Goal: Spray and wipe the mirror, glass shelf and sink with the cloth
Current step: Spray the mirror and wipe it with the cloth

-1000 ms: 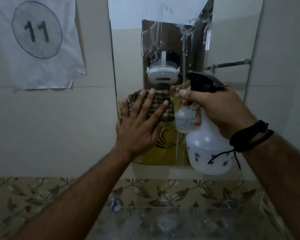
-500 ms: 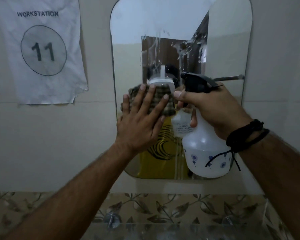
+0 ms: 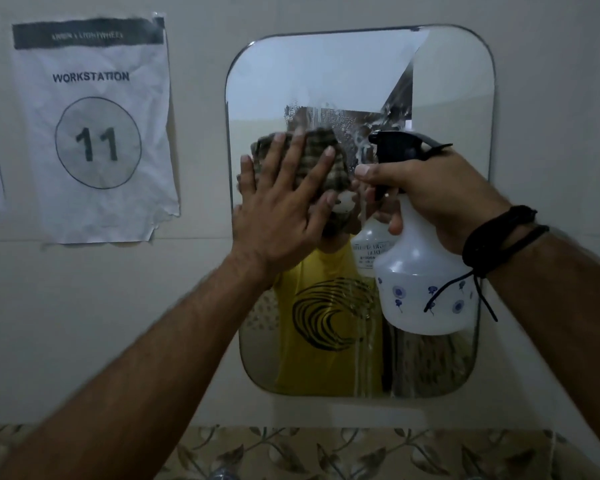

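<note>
A rounded wall mirror (image 3: 326, 74) hangs straight ahead, with spray droplets and runs down its middle. My left hand (image 3: 284, 209) lies flat with fingers spread, pressing a brown checked cloth (image 3: 329, 150) against the glass at the mirror's left-centre. My right hand (image 3: 440, 195) grips a white spray bottle (image 3: 423, 289) with blue flower prints and a black trigger head (image 3: 395, 147), held just in front of the mirror's right half, nozzle pointing left. A dark cord bracelet wraps my right wrist. The glass shelf and the sink are out of frame.
A paper sign (image 3: 94, 133) reading WORKSTATION 11 is taped to the beige wall left of the mirror. A band of leaf-patterned tile (image 3: 326, 452) runs along the bottom. The mirror reflects a person in a yellow shirt.
My view has tilted upward, so the shelf has dropped out of sight and the mirror's top shows. My left hand has slid the cloth up the glass. The bottle stays to its right.
</note>
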